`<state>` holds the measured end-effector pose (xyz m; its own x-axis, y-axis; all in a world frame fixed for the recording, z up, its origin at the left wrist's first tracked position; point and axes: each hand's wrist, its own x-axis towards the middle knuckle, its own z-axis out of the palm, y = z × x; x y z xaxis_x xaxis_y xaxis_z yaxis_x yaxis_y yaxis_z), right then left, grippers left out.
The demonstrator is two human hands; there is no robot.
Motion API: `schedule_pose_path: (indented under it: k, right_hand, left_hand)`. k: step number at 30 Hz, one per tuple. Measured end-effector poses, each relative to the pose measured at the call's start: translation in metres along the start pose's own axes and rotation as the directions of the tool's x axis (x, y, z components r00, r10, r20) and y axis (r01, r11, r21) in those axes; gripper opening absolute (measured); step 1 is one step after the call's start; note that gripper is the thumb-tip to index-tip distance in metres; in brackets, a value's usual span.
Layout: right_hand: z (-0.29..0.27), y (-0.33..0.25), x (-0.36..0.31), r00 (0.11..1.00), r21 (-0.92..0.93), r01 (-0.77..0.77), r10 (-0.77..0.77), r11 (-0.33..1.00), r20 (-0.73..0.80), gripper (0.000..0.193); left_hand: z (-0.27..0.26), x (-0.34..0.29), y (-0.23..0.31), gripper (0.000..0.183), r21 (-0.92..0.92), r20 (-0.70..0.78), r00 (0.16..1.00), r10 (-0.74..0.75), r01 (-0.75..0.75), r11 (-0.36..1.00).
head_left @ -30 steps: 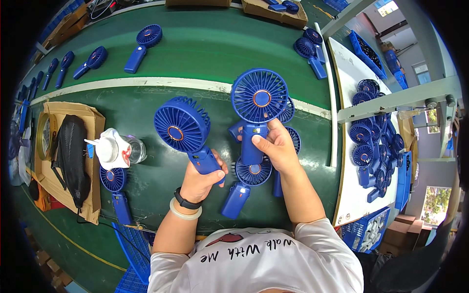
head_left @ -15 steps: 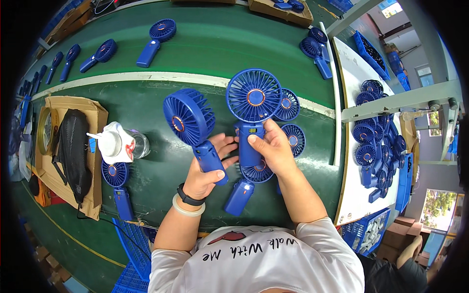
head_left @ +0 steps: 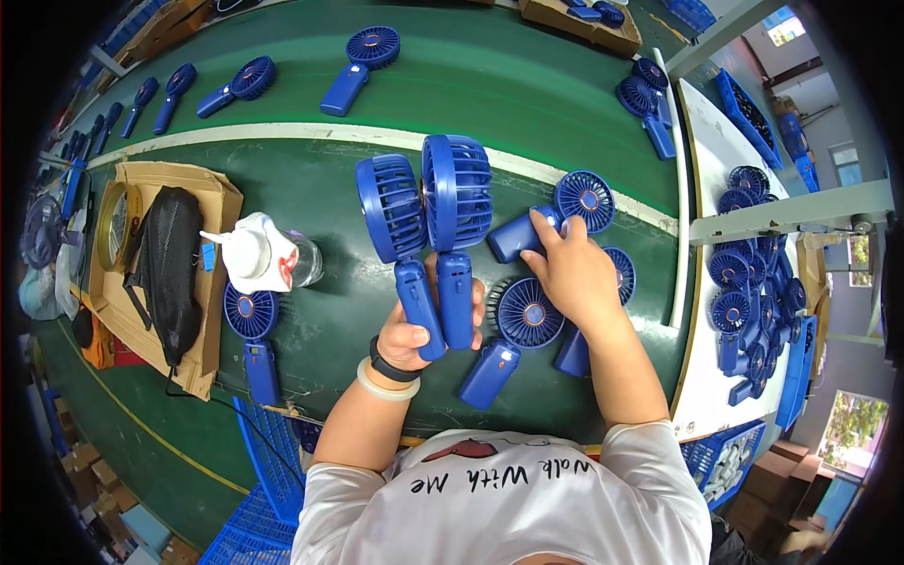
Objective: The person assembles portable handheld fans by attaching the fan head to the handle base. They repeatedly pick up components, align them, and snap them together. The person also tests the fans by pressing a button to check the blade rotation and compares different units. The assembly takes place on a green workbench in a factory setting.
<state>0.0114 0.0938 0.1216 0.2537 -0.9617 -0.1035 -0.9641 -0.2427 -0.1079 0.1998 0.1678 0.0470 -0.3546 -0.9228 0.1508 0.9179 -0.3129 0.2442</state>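
My left hand (head_left: 403,341) is closed round the handles of two blue handheld fans, one fan (head_left: 389,209) beside another fan (head_left: 460,193), their round heads pointing up. My right hand (head_left: 581,273) has its thumb and fingers on the handle of a third handheld fan (head_left: 513,235), which lies on the green table. Below it lies another handheld fan (head_left: 529,315). A further fan (head_left: 571,354) is partly hidden by my right forearm. One more fan (head_left: 250,313) lies at the left, near a clear bottle (head_left: 306,261) with a white cover.
A cardboard tray (head_left: 224,212) at the left holds a black pouch (head_left: 172,273) and a tape roll (head_left: 115,226). Several fans (head_left: 374,47) lie along the green belt beyond a white strip. At the right, a fan pile (head_left: 744,301) covers part of a white board (head_left: 697,386).
The second fan has passed from my right hand into my left, beside the first. My right hand has moved right onto a fan on the table. The view has shifted slightly.
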Motion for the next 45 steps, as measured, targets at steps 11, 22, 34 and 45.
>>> schedule_pose_path:
  k: [11,22,34,45]
  right_hand:
    - [0.035,0.075,0.050,0.973,0.128,-0.035,0.063,0.991,-0.222,0.060]
    - [0.007,0.012,0.001,0.988,0.982,-0.089,-0.140,-0.164,0.066,0.062]
    - [0.018,-0.015,0.001,0.999,0.986,0.029,-0.040,-0.167,-0.036,0.047]
    - [0.021,-0.021,0.001,0.998,0.984,0.064,-0.010,-0.165,-0.067,0.046]
  left_hand:
    - [-0.004,0.002,-0.001,0.093,-0.006,0.073,0.997,0.008,-0.007,1.000]
    - [-0.004,0.000,0.002,0.072,0.006,-0.123,0.990,0.067,-0.066,0.998]
    - [-0.006,-0.002,0.002,0.071,0.040,-0.181,0.978,0.103,-0.097,0.994]
    - [0.001,-0.002,0.001,0.083,0.163,-0.145,0.986,0.084,-0.060,0.985]
